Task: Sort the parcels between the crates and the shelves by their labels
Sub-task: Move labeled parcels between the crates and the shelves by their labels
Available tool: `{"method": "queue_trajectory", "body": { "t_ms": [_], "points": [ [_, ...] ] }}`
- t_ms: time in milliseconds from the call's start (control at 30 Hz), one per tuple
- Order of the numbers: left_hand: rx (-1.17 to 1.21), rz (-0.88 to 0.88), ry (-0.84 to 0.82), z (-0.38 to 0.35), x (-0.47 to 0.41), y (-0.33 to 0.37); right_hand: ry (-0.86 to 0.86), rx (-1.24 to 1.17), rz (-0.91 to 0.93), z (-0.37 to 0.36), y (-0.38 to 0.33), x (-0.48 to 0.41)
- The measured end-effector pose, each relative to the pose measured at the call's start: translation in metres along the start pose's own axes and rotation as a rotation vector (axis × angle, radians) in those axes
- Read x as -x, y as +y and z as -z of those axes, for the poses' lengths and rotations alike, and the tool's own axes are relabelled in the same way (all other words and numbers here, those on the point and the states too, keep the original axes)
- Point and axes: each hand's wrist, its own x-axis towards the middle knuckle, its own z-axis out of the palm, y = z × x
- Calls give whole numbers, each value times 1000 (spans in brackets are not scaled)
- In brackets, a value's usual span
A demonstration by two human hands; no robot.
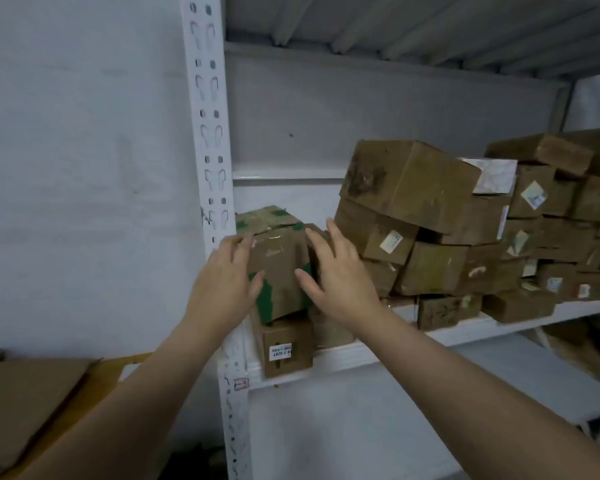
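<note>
As both forearms reach up from 6 o'clock, flat cardboard lies down at 8 o'clock, well apart from the action. Left hand and right hand flank the green-taped parcel, fingers straight and released, flat against its sides, thumbs on its front face: pressing, not curling round. That parcel sits tilted on a labelled parcel at the left end of the shelf, right at the front lip. Tight at 9 o'clock: the white upright post stands just beside the left hand. At 3 o'clock the leaning stack of parcels crowds close to the right hand, its top box jutting out. Behind, at 12 o'clock, another green-taped box touches the held one. Above that, open room up to the upper shelf.
</note>
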Motion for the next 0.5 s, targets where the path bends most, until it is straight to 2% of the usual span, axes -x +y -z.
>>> {"method": "queue_trajectory", "body": {
  "t_ms": [67,167,233,333,400,500],
  "points": [
    [162,124,12,-4,-11,1,-7,-186,-106,-10,-2,-24],
    [280,264,35,-12,-22,9,-51,-380,-216,-19,-4,-54],
    [327,351,55,-18,-23,14,-81,-544,-214,-27,-4,-57],
    [441,470,106,-24,-18,24,-31,-681,-180,-33,2,-52],
    [503,489,180,-26,-15,31,0,-711,-149,-33,5,-51],
    [593,426,296,-22,-16,39,28,-788,-128,-26,8,-48]
  ]
}}
